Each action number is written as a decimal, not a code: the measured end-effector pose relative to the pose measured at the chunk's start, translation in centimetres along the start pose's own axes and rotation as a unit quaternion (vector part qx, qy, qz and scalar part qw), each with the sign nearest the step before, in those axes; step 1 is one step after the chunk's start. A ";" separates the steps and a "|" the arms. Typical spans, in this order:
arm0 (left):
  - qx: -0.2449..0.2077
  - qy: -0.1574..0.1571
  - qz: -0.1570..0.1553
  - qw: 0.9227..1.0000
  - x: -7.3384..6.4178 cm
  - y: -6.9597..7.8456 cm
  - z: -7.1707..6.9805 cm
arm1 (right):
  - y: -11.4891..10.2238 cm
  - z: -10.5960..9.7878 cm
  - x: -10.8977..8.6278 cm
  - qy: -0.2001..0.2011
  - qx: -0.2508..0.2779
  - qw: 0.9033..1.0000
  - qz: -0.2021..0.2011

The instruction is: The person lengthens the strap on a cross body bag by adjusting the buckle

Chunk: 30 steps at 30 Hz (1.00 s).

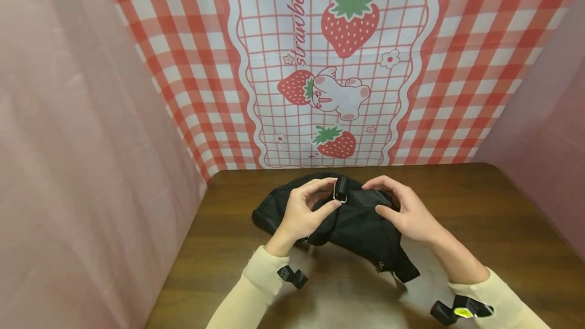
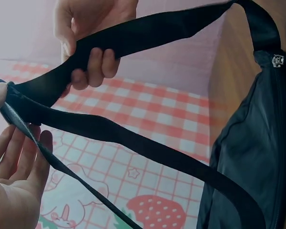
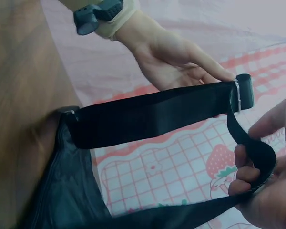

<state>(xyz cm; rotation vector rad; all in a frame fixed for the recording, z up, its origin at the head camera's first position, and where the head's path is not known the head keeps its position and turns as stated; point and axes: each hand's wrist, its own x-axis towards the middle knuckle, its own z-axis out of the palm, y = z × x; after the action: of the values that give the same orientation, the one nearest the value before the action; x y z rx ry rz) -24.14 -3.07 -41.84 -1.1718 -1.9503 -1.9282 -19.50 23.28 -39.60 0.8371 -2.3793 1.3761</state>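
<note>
A black sling bag [image 1: 365, 235] with a zipper along its edge rests on the wooden table, its strap [image 2: 148, 34] raised above it. Between thumb and fingers, my left hand [image 1: 301, 212] pinches the strap at a metal slider buckle [image 3: 238, 97], where the webbing doubles back. To the right, my right hand [image 1: 413, 217] grips another stretch of the strap; its fingers [image 3: 244, 172] curl round a loop of webbing in the right wrist view. Part of the bag is hidden behind both hands in the head view.
Behind the table [image 1: 210, 273] hangs a red-and-white checked cloth [image 1: 192, 60] printed with strawberries. Pink curtains [image 1: 77, 141] close off the left and right sides. Both sleeves carry small black wrist devices [image 1: 292, 276].
</note>
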 end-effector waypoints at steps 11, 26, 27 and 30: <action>-0.002 0.023 0.000 1.000 -0.2 -0.1 -0.4 | 0.2 0.0 -0.2 0.027 -0.064 0.997 0.017; -0.049 0.068 0.024 0.996 -0.4 -0.2 -1.8 | 0.3 -0.8 0.0 0.016 -0.062 0.998 0.025; -0.051 0.070 0.023 0.996 -0.4 -0.2 -2.0 | 0.3 -0.9 0.0 0.017 -0.062 0.998 0.027; -0.050 0.070 0.015 0.996 -0.5 -0.1 -2.2 | 0.4 -1.1 0.0 0.017 -0.068 0.997 0.027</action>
<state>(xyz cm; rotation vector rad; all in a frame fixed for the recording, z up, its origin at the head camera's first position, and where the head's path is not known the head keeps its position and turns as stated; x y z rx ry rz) -24.80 -5.26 -41.88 -1.0512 -1.7759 -2.0532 -19.82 24.36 -39.32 0.7125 -2.4530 1.2222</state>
